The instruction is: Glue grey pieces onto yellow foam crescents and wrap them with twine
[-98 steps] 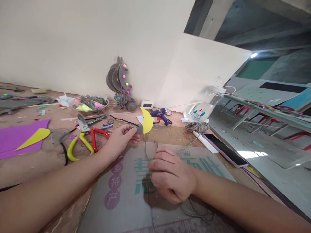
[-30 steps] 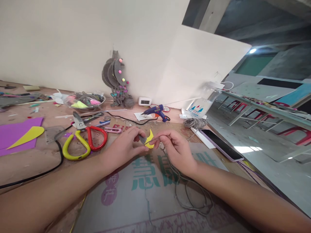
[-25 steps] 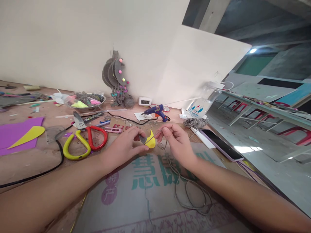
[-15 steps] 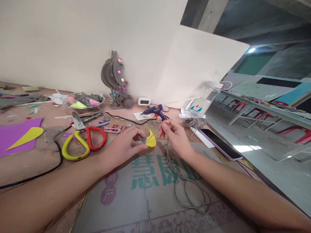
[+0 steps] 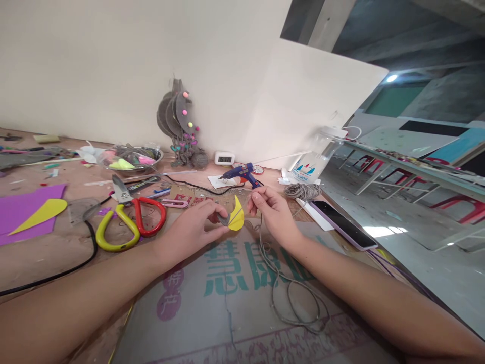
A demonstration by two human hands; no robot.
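My left hand (image 5: 191,228) pinches a small yellow crescent-shaped foam piece (image 5: 237,217) with a grey tab, held just above the cardboard mat (image 5: 227,298). My right hand (image 5: 271,210) is closed in a pinch on a thin grey string (image 5: 288,298) right beside the crescent. The string runs from the crescent, through my fingers, and falls into loose loops on the mat near my right forearm.
Yellow-handled and red-handled shears (image 5: 129,217) lie to the left, near a purple foam sheet (image 5: 22,212) with a yellow leaf shape. A blue glue gun (image 5: 242,175), a twine ball (image 5: 303,191), a phone (image 5: 343,217), a bowl of scraps (image 5: 131,159) and a grey ornament (image 5: 182,126) stand behind.
The crescent came down from raised to just above the mat. My right hand lifted off the mat, took the string beside the crescent and drew it up and to the right.
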